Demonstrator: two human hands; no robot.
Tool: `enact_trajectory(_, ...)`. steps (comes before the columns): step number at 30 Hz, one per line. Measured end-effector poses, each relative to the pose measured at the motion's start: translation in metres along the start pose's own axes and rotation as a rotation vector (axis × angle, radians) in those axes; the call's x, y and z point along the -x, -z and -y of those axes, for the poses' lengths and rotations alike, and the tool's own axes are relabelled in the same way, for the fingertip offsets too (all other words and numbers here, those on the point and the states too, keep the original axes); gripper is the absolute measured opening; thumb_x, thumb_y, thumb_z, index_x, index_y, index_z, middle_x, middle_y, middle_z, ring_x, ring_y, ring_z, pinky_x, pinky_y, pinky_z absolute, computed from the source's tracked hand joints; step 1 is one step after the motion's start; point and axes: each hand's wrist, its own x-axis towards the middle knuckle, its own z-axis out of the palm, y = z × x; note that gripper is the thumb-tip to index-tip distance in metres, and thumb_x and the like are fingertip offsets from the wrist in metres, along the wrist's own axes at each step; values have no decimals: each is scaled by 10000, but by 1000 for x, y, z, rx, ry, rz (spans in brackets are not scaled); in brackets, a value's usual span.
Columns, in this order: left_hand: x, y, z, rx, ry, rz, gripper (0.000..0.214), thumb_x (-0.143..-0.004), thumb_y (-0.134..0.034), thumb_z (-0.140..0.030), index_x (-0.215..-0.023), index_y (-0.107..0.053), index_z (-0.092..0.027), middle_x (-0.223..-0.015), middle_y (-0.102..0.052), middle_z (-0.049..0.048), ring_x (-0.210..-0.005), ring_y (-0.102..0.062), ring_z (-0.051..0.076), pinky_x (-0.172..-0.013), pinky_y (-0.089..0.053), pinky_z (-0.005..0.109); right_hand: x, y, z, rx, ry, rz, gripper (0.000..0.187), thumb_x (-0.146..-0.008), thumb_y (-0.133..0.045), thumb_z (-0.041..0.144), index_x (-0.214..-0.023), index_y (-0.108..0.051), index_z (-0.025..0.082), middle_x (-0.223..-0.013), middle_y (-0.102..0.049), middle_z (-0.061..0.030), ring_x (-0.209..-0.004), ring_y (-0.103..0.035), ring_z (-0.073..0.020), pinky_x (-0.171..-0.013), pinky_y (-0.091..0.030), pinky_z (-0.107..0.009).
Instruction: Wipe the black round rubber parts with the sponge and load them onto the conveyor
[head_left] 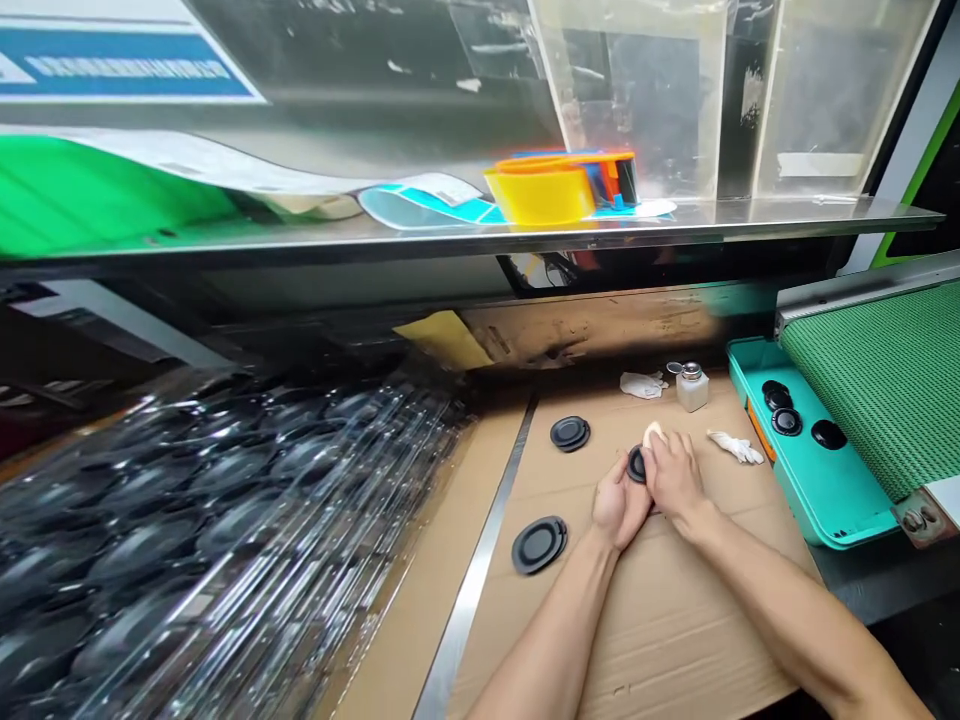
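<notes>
My left hand [619,503] is closed around the edge of a black round cap [637,465], held above the cardboard. Pressed against the cap's right side is my right hand [675,478], its fingers closed on a small white cloth [653,432]. Much of the cap is hidden by my fingers. Two more black pieces lie to the left on the cardboard: a round cap [570,433] farther off and a larger round cap [539,545] nearer me.
Clear plastic trays [247,560] of black parts fill the left. At right, a teal bin [806,490] holds several black caps beside a green conveyor belt [892,370]. A small bottle [691,388] and a white glove [736,447] lie beyond my hands. A metal shelf [420,238] overhangs the back.
</notes>
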Motion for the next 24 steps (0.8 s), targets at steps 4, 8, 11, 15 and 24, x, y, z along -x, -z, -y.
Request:
enact_trajectory(4, -1, -7, 5, 0, -20, -29, 380, -994, -429, -244, -1308, -620, -148, -1297, -678, 115, -1253, -612, 224, -1121, -447, 378, -3, 4, 1, -12, 53, 38, 380, -1027, -410, 286, -1334, -598, 164, -1366, -546, -169, -1192, -490, -267, -1044, -424, -420)
enact_trajectory(8, -2, -9, 6, 33, -16, -42, 385, -994, -404, -238, -1280, -634, -121, -1236, -705, 126, -1233, -625, 228, -1128, -442, 386, -1, 5, 2, 14, -37, 47, 381, -1030, -393, 271, -1318, -609, 147, -1351, -557, -178, -1186, -483, -274, -1032, -432, -421)
enact_trajectory(11, -2, -8, 5, 32, 0, -24, 374, -984, -417, -240, -1262, -644, -136, -1231, -706, 118, -1228, -628, 234, -1124, -449, 408, -1, 4, -1, 3, 61, 55, 406, -1031, -392, 282, -1370, -574, 157, -1391, -535, -158, -1202, -469, -273, -1064, -409, -421)
enact_trajectory(15, -1, -6, 2, 35, -34, -54, 351, -983, -423, -231, -1214, -661, -115, -1256, -691, 131, -1235, -618, 209, -1114, -450, 347, -4, 8, -9, -13, 18, 66, 373, -1011, -440, 275, -1300, -633, 139, -1323, -563, -165, -1171, -469, -275, -1029, -433, -402)
enact_trajectory(24, -1, -11, 11, 14, -70, 5, 361, -987, -441, -255, -1253, -661, -148, -1301, -675, 116, -1253, -604, 230, -1135, -424, 391, -2, 26, -14, -57, -93, 123, 375, -1009, -478, 346, -1360, -555, 241, -1182, -625, -97, -1036, -611, -214, -881, -489, -298)
